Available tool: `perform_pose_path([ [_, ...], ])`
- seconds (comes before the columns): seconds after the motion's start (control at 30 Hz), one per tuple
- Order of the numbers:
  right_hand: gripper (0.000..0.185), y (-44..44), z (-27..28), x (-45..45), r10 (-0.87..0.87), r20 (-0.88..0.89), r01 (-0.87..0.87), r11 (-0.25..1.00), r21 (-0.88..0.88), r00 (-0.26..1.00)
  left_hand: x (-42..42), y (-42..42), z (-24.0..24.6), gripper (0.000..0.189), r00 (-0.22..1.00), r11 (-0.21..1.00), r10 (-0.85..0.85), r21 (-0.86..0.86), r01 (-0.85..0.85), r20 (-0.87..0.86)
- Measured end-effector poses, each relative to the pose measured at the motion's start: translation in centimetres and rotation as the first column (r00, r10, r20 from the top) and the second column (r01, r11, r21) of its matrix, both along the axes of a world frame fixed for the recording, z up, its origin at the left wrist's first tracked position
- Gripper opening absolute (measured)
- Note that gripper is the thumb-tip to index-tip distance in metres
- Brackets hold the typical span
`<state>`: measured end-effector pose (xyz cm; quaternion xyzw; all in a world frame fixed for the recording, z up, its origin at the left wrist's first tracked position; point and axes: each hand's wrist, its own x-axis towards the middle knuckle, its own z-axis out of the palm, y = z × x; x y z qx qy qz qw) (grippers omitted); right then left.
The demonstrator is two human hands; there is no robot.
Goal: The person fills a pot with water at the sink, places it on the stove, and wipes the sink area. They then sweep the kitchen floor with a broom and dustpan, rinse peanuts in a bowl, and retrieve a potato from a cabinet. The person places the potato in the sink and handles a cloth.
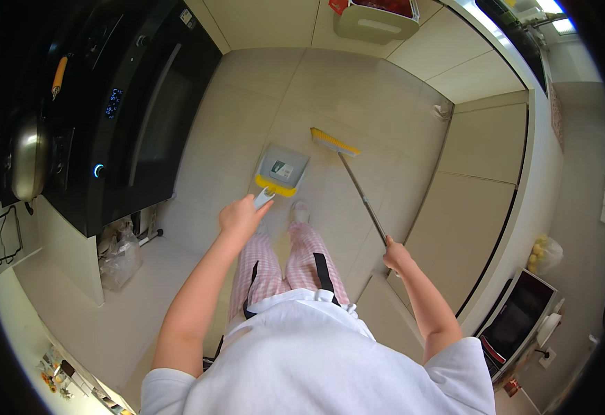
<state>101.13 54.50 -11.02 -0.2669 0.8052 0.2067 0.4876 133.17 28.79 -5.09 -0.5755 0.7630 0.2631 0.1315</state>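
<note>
My left hand (243, 217) is closed around the pale handle of a grey dustpan (287, 161) with a yellow edge on the handle side and a label inside. The dustpan is in front of my feet, its far side pointing away from me; whether it touches the floor I cannot tell. At the right, my right hand (398, 255) grips the metal pole of a broom (334, 142). The broom's head, with yellow bristles, lies beyond the dustpan and to its right, apart from it, on the tiled floor.
A black built-in oven (157, 114) and a stove with a pan (28, 158) stand at the left. Beige cabinets (463, 223) line the right side. A green bin (376, 25) hangs at the far cabinets. A plastic bag (120, 257) sits low at the left. A microwave (520, 316) is at the right.
</note>
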Motion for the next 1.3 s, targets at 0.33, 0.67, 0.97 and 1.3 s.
perform_pose_path([
  [0.33, 0.070, 0.6, 10.7, -3.1, 0.045, 0.169, -0.038, 0.998, -0.044, 0.985, 1.1, 1.6, -0.7, 0.046, 0.999, 1.000, 0.004, 0.006, -0.005, 0.043],
  [0.67, 0.069, -0.6, 0.0, 0.5, 0.411, 0.027, -0.408, 0.910, -0.078, 0.911, 1.8, 2.9, -1.6, 0.046, 0.994, 0.997, -0.077, -0.026, 0.080, 0.075],
  [0.97, 0.071, 0.5, 5.9, -2.8, -0.524, 0.324, 0.597, 0.779, -0.192, 0.788, 8.0, 5.8, -1.8, 0.049, 0.995, 0.994, 0.071, -0.077, -0.076, -0.066],
  [1.3, 0.005, -26.5, -19.1, -23.9, -0.782, 0.165, 0.784, 0.536, -0.312, 0.601, 10.4, 14.6, 1.1, 0.042, 0.798, 0.801, 0.599, 0.065, -0.596, -0.067],
])
